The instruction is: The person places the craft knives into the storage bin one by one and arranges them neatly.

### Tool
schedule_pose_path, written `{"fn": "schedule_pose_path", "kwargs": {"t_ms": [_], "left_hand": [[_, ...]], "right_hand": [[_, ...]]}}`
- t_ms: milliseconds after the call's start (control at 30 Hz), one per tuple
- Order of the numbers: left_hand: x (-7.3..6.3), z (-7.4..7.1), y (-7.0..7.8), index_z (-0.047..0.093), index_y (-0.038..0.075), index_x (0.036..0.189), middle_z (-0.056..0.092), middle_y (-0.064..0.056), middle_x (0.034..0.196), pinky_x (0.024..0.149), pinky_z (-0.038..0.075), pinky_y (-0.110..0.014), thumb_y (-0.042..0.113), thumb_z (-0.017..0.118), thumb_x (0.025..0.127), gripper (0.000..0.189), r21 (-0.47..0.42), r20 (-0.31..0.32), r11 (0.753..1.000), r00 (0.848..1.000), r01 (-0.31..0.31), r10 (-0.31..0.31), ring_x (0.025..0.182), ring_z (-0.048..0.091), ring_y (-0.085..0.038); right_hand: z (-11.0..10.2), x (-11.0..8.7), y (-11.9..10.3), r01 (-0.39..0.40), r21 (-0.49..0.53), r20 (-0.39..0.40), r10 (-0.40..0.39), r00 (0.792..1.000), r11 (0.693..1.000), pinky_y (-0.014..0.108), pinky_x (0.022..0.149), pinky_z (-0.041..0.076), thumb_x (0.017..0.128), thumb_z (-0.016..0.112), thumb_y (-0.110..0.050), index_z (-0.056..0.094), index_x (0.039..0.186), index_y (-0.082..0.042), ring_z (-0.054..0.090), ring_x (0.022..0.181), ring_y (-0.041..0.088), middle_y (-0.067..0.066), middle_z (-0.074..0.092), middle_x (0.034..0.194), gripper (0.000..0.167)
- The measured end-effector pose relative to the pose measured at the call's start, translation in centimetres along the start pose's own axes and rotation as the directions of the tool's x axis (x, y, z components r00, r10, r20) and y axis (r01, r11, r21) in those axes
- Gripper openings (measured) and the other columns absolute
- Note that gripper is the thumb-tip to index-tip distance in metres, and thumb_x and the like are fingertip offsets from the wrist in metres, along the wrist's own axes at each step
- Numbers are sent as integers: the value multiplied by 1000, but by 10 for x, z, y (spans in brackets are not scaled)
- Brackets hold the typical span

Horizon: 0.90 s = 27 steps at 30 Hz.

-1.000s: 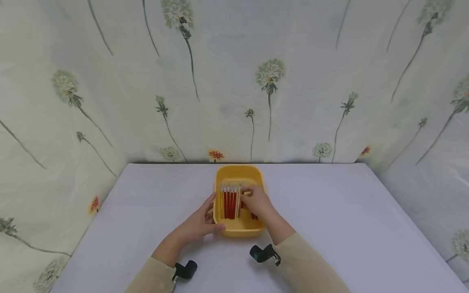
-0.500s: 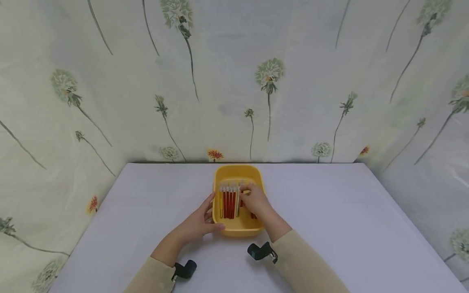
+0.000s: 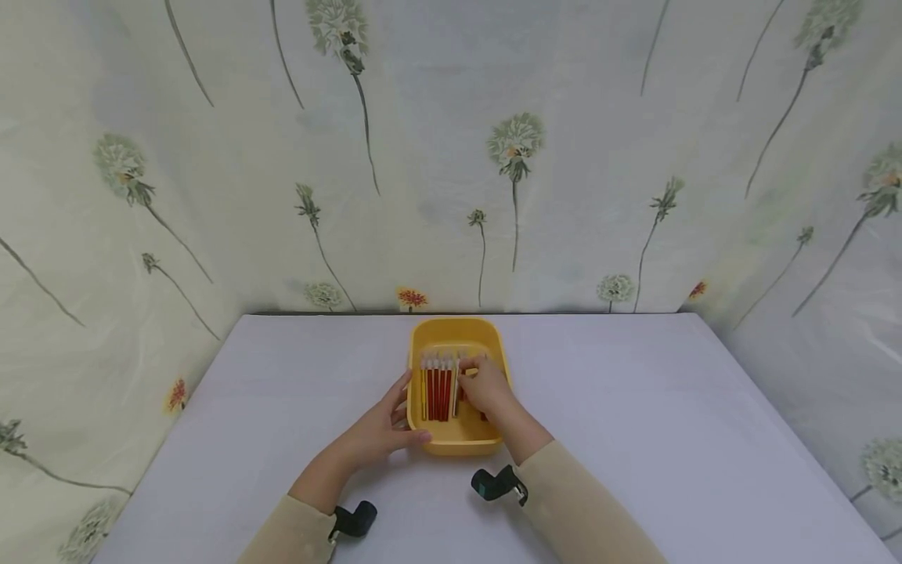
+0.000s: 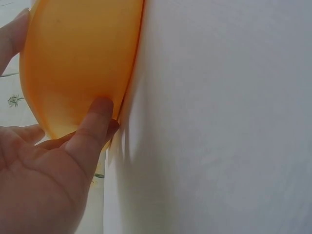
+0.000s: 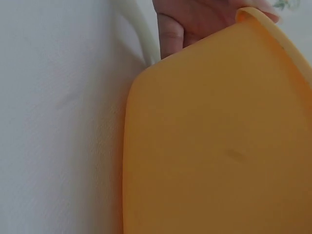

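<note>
A yellow plastic tray (image 3: 456,448) stands on the white table. Inside it, several slim red-handled paintbrushes (image 3: 438,394) with pale tips lie side by side, a yellow-handled one (image 3: 424,395) at their left end. A pale paintbrush (image 3: 456,403) lies to their right. My left hand (image 3: 376,432) grips the tray's near left side, thumb over the rim and fingers along the outer wall (image 4: 80,63). My right hand (image 3: 489,389) reaches over the right rim and pinches a red paintbrush (image 3: 462,392), partly hidden by its fingers. The right wrist view shows mostly the tray's outer wall (image 5: 214,131).
Under my right hand the end of another red paintbrush (image 3: 484,416) shows. A dark wrist camera (image 3: 354,518) sits at the left sleeve, and a second wrist camera (image 3: 495,483) at the right. A dandelion-print backdrop (image 3: 423,157) surrounds the table's back and sides.
My right hand and forearm have shifted slightly left, covering more of the paintbrushes at the tray's right side. The left hand keeps its hold on the tray.
</note>
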<state>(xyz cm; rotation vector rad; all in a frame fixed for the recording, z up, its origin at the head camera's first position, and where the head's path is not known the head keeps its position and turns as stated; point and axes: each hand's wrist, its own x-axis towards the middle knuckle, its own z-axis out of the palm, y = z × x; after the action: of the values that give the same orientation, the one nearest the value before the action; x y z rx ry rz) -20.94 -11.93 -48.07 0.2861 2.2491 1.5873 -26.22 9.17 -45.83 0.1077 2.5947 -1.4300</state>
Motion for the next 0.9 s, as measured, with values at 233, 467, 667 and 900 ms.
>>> {"fn": "schedule_pose_path", "kwargs": {"t_ms": [233, 467, 667, 900], "left_hand": [[0, 0, 0, 5, 29, 162, 23, -16, 164, 112, 38, -48, 32, 84, 83, 112, -2, -2, 1000, 1000, -2, 2, 144, 36, -35], [0, 0, 1, 5, 30, 162, 21, -16, 164, 112, 38, -47, 33, 84, 82, 112, -8, -2, 1000, 1000, 10, -10, 145, 36, -34], [-1, 1, 1, 6, 33, 162, 22, -13, 164, 112, 38, -47, 37, 84, 81, 112, 12, -3, 1000, 1000, 24, -24, 145, 36, -32], [-1, 0, 1, 5, 29, 162, 22, -15, 164, 112, 38, -47, 31, 83, 83, 111, -13, 2, 1000, 1000, 8, -8, 145, 36, -33]], "right_hand": [[1, 1, 2, -19, -13, 12, 19, 1000, 1000, 28, 44, 42, 101, 58, -11, 56, 131, -2, 55, 60, 17, 12, 65, 89, 31], [2, 2, 3, -57, 5, 33, 56, 998, 998, 28, 45, 42, 102, 58, -12, 56, 131, -6, 52, 57, 17, 11, 63, 88, 30], [3, 3, 3, -66, 0, 23, 66, 998, 998, 27, 47, 43, 101, 59, -13, 56, 131, -7, 53, 60, 17, 11, 61, 95, 30], [4, 3, 3, -70, -7, 22, 70, 997, 998, 28, 48, 44, 101, 59, -13, 57, 130, -8, 52, 62, 17, 12, 61, 103, 29]]}}
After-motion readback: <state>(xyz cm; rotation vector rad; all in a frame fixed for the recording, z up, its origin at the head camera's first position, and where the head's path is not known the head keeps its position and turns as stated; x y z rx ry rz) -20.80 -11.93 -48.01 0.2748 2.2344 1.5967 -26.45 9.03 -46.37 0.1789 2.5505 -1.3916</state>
